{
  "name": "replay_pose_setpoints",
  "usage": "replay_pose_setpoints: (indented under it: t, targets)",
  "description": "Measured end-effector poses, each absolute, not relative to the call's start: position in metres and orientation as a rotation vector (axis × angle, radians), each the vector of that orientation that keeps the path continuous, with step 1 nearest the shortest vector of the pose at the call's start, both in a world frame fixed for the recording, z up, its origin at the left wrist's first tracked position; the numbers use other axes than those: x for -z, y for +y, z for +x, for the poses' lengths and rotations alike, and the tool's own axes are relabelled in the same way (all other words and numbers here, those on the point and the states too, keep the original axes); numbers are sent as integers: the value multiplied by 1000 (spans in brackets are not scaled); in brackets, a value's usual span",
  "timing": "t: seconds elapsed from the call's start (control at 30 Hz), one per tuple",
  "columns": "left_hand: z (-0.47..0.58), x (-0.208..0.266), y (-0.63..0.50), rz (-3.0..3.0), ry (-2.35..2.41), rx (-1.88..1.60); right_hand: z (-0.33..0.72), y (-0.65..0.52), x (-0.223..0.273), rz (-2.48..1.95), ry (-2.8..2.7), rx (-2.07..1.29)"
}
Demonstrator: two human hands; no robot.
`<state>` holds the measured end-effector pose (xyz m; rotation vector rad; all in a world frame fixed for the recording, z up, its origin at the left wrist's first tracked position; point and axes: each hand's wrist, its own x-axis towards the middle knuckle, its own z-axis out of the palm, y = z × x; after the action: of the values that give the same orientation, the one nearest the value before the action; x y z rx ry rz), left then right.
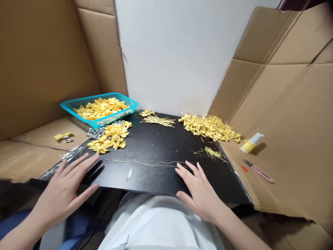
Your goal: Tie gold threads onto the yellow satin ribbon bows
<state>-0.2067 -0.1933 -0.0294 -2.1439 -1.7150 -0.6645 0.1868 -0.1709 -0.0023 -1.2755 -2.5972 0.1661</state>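
Note:
A thin yellowish cord [145,164] lies in a loose, wavy line across the front of the black table [153,146]. My right hand [196,189] rests at the cord's right end, fingers spread, fingertips touching or just over it. At the left front edge, my left hand [69,187] has its fingers stretched out and holds nothing. Just beyond its fingertips is a pile of yellow ribbon bows [111,135]. Small silver bells or beads [96,133] are heaped beside the bows.
A turquoise basket [97,123] of yellow bows stands at the back left. Yellow cords [158,120] lie at the back, with finished-looking bow pieces [208,126] to their right. Thread scraps [214,152], a spool [251,143] and pink-handled snips [260,172] are at right. Cardboard walls [293,104] flank the table.

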Motion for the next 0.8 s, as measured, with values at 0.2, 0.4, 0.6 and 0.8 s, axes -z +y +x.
replay_pose_setpoints:
  t: [0.2, 0.4, 0.6, 0.8]
  targets:
    - [-205, 22, -193, -2251, -1763, 652, 190, -170, 10, -1293, -2603, -188]
    - [-200, 20, -195, -2174, -1824, 590, 194, -171, 10, -1328, -2589, -142]
    - [-197, 25, -198, -2140, -1802, 645, 194, -173, 10, -1361, -2589, -100]
    - [-211, 38, -195, -2151, -1733, 616, 196, -174, 11, -1391, -2570, -93]
